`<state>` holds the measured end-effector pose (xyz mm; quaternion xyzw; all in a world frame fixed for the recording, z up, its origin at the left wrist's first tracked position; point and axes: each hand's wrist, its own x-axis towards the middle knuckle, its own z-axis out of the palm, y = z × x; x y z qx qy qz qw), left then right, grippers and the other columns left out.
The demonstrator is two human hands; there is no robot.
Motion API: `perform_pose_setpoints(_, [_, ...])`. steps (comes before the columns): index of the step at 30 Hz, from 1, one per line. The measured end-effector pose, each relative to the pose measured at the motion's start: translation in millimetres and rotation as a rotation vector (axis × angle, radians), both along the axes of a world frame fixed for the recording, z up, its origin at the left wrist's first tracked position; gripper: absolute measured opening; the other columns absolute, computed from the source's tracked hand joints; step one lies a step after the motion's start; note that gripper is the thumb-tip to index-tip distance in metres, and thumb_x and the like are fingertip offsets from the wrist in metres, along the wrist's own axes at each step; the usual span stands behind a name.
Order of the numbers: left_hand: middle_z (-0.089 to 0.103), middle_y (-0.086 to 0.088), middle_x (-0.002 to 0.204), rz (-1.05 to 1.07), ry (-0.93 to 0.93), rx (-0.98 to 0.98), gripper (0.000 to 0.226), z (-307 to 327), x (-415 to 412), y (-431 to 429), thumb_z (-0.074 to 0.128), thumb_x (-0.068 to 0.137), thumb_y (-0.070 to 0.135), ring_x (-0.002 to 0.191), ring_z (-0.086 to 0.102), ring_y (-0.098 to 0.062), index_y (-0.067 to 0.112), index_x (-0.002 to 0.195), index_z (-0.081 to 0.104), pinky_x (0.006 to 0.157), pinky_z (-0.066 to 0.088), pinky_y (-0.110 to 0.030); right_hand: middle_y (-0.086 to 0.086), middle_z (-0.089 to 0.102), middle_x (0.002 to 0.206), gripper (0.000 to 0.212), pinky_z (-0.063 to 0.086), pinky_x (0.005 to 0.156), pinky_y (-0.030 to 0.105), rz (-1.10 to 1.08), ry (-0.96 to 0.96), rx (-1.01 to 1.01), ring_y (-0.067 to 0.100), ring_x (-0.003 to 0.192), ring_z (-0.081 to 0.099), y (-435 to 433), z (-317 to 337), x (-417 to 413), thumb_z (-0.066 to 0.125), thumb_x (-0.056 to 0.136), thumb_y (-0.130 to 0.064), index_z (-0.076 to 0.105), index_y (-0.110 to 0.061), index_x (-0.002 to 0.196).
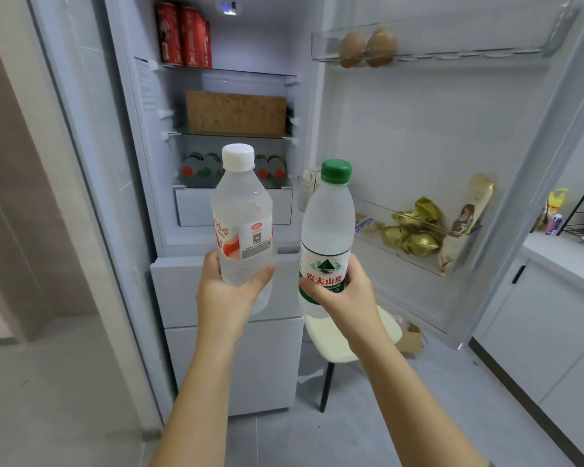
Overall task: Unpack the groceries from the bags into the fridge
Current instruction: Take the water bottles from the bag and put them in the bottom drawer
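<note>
Fridge (179, 298): open, smooth white panels, glass shelves. Two water bottles of thin clear plastic, apparently full, so fairly heavy, with yielding and possibly slick walls. White-capped bottle (241, 217): upright before the shelves, left hand (226, 294) wrapped round its lower body. Green-capped bottle (327, 230): just beside it, right hand (344, 298) clasping the labelled waist. Hands apart. Firm low holds suit both.

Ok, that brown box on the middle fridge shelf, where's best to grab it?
Probably its two short ends, reaching straight in from the front: the brown box lies broadside across the shelf with a gap showing at either end.
</note>
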<state>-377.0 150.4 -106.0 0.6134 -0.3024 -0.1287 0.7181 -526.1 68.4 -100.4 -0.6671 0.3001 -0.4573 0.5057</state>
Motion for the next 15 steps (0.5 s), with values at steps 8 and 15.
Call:
perform_pose_setpoints(8, [0.068, 0.019, 0.098, -0.044, -0.004, 0.030, 0.049, 6, 99, -77, 0.089, 0.064, 0.033, 0.095, 0.065, -0.008, 0.040, 0.099, 0.056, 0.087, 0.054, -0.035, -0.005, 0.070, 0.098, 0.045, 0.052, 0.066, 0.014, -0.033, -0.021, 0.025, 0.003, 0.085, 0.067, -65, 13, 94, 0.080, 0.076, -0.008, 0.058, -0.021, 0.112])
perform_pose_setpoints(15, [0.066, 0.021, 0.099, -0.064, 0.012, 0.030, 0.048, 3, 171, -120, 0.086, 0.069, 0.027, 0.093, 0.063, 0.001, 0.037, 0.105, 0.055, 0.079, 0.048, -0.026, -0.006, 0.070, 0.099, 0.046, 0.053, 0.067, 0.017, -0.095, -0.022, 0.064, 0.007, 0.089, 0.068, -112, 5, 162, 0.082, 0.075, -0.010, 0.057, -0.026, 0.110])
